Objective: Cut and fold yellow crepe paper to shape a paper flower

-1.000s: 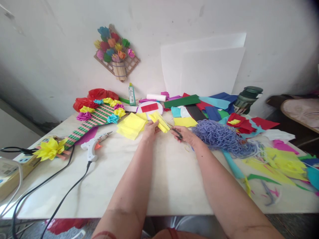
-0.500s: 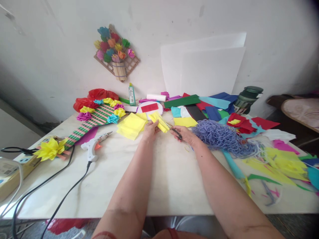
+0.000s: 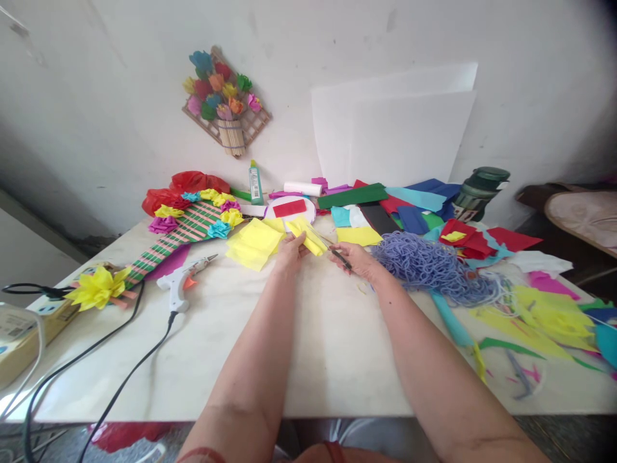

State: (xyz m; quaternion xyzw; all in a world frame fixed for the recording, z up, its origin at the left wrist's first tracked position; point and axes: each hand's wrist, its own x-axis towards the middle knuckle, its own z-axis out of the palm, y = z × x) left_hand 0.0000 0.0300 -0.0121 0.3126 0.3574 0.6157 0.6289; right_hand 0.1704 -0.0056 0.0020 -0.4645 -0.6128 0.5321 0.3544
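Near the middle of the frame, the left hand (image 3: 290, 252) pinches a folded strip of yellow crepe paper (image 3: 306, 235), fingers closed on its near end. Just to the right, the right hand (image 3: 360, 260) is clamped around the dark handles of a pair of scissors (image 3: 337, 254), whose blades point up-left and meet the strip's edge. Both hands rest low over the white table (image 3: 313, 347). A flat yellow sheet (image 3: 253, 244) lies just left of the left hand. A white glue gun (image 3: 180, 281) sits further left, its cord trailing toward the lower left. A heap of lilac cord (image 3: 431, 267) lies just right of the right hand, with coloured paper sheets (image 3: 409, 206) beyond it.
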